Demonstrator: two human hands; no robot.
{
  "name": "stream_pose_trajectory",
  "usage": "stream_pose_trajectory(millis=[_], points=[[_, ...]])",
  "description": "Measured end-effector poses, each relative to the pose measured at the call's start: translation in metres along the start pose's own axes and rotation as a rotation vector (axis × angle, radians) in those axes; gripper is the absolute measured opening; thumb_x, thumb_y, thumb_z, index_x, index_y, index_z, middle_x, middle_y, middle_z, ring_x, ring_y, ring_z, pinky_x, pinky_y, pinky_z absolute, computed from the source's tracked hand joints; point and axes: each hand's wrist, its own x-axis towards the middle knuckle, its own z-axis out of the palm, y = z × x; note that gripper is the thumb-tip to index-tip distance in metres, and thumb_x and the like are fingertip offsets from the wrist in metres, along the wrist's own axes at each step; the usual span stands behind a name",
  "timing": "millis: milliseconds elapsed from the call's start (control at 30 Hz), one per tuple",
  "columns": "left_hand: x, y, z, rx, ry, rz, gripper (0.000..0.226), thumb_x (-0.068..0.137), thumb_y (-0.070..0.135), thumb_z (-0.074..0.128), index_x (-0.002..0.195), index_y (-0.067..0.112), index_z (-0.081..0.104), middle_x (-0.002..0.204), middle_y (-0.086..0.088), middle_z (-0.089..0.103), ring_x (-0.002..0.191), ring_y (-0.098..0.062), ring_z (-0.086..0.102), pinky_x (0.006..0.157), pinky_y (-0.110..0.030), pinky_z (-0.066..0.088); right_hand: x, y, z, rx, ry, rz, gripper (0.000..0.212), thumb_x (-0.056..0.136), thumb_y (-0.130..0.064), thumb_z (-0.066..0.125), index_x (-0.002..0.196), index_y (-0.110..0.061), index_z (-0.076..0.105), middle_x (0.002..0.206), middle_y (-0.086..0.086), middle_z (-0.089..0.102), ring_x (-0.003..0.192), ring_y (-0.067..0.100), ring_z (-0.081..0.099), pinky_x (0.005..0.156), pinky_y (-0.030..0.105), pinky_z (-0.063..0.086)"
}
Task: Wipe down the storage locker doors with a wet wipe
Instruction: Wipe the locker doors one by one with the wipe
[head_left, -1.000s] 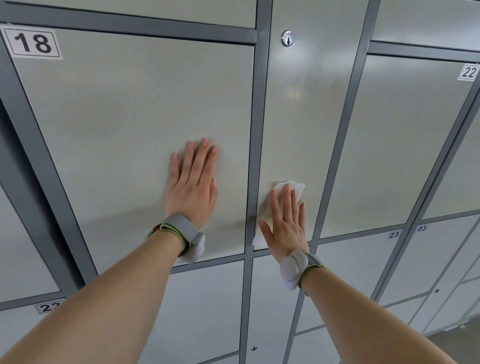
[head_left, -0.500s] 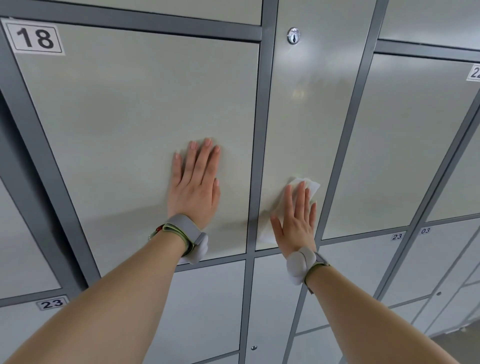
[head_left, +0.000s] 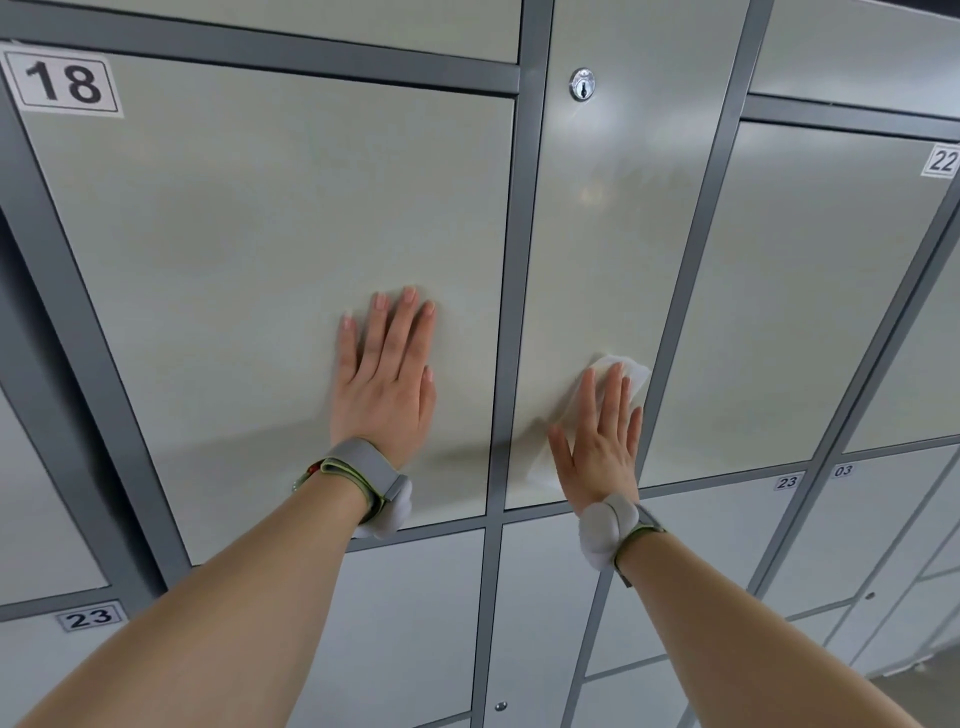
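My left hand (head_left: 387, 382) lies flat with fingers spread on the wide beige locker door marked 18 (head_left: 270, 249). My right hand (head_left: 602, 436) presses a white wet wipe (head_left: 626, 371) flat against the narrow door (head_left: 608, 218) to its right, low on the panel. The wipe sticks out beyond my fingertips and below my thumb. A round silver lock (head_left: 582, 84) sits at the top of that narrow door. Both wrists wear grey bands.
Grey metal frame bars (head_left: 511, 291) separate the doors. The door marked 22 (head_left: 810, 291) is to the right, smaller doors labelled 23 (head_left: 787, 482) and 03 (head_left: 842, 471) below. Another 23 label (head_left: 89, 617) is at lower left. A strip of floor (head_left: 914, 691) shows at bottom right.
My right hand has slid the wipe to the right across the narrow door, from near its left edge to near the right frame bar. My left hand has stayed in place.
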Motion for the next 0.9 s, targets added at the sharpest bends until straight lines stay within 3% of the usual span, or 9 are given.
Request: stream_pose_trajectory(millis=[133, 400, 567, 700, 900], points=[[0.000, 0.000, 0.000, -0.007, 0.005, -0.004, 0.058, 0.091, 0.019, 0.036, 0.146, 0.007, 0.026, 0.153, -0.009, 0.026, 0.143, -0.028, 0.007, 0.118, -0.045, -0.002, -0.015, 0.011, 0.008, -0.035, -0.032, 0.017, 0.074, 0.086, -0.061, 0.007, 0.144, -0.023, -0.020, 0.152, 0.000, -0.025, 0.139, 0.012, -0.028, 0.116, 0.041, -0.014], [-0.001, 0.000, 0.001, 0.003, 0.033, 0.002, 0.057, 0.090, 0.018, 0.037, 0.145, 0.007, 0.029, 0.152, -0.009, 0.026, 0.142, -0.029, 0.009, 0.117, -0.046, 0.000, 0.031, -0.004, -0.019, 0.063, 0.175, 0.031, 0.074, 0.090, -0.059, 0.014, 0.150, -0.019, -0.005, 0.154, 0.001, -0.019, 0.144, 0.020, -0.017, 0.115, 0.035, -0.015], [-0.002, 0.001, 0.002, 0.001, 0.024, -0.006, 0.058, 0.090, 0.019, 0.037, 0.146, 0.008, 0.026, 0.152, -0.008, 0.023, 0.143, -0.027, 0.006, 0.118, -0.045, -0.003, 0.011, 0.008, 0.004, 0.081, 0.108, 0.071, 0.072, 0.092, -0.057, 0.020, 0.146, -0.026, -0.016, 0.154, 0.003, -0.022, 0.143, 0.018, -0.021, 0.116, 0.034, -0.014], [-0.002, 0.001, 0.002, -0.003, 0.017, -0.008, 0.059, 0.090, 0.019, 0.036, 0.146, 0.009, 0.024, 0.153, -0.007, 0.020, 0.145, -0.024, 0.000, 0.118, -0.044, -0.006, -0.012, 0.020, 0.016, 0.041, 0.054, 0.080, 0.076, 0.087, -0.067, 0.010, 0.146, -0.025, -0.015, 0.156, 0.007, -0.018, 0.142, 0.015, -0.022, 0.116, 0.034, -0.014], [-0.002, 0.000, 0.004, 0.006, 0.034, -0.006, 0.057, 0.090, 0.019, 0.035, 0.146, 0.009, 0.025, 0.153, -0.007, 0.019, 0.146, -0.018, -0.008, 0.118, -0.045, -0.003, 0.025, 0.005, -0.009, 0.146, 0.196, 0.084, 0.078, 0.088, -0.062, 0.015, 0.150, -0.019, -0.004, 0.157, 0.010, -0.013, 0.144, 0.018, -0.018, 0.113, 0.029, -0.019]])
